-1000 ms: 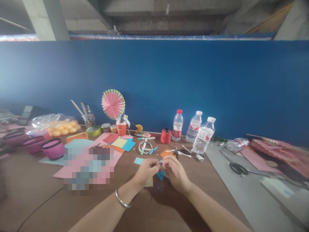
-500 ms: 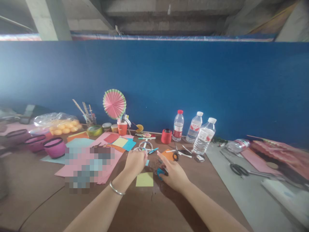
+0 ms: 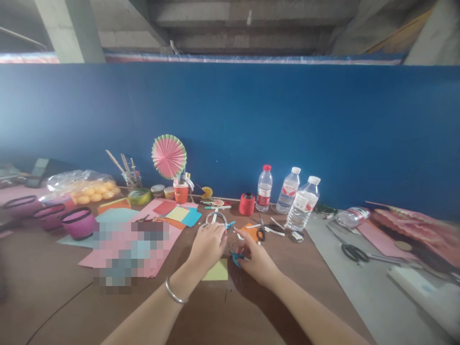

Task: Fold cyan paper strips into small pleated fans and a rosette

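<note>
My right hand (image 3: 256, 257) holds a small blue pleated paper piece (image 3: 237, 259) between thumb and curled fingers, with the index finger stretched forward. My left hand (image 3: 209, 243) is palm down, fingers reaching forward over the table beside the rings of tape (image 3: 216, 216). Just past its fingertips shows a blue pen-like thing (image 3: 230, 224); whether the fingers touch it I cannot tell. A yellow paper square (image 3: 217, 270) lies below my left hand, partly covered by it. Dark specks are scattered on the brown table between both hands.
Behind my hands stand a red thread spool (image 3: 247, 205) and several water bottles (image 3: 264, 191). Small scissors (image 3: 261, 232) lie on orange paper to the right. Leftward are pink paper sheets (image 3: 172, 244), a red cup (image 3: 180, 192) with a round paper fan (image 3: 168, 157), and purple pots (image 3: 78, 224).
My left hand has moved slightly right and nearer, its fingers stretching out from a more closed shape, and now covers part of the yellow square. My right hand keeps the blue paper, nearly in place.
</note>
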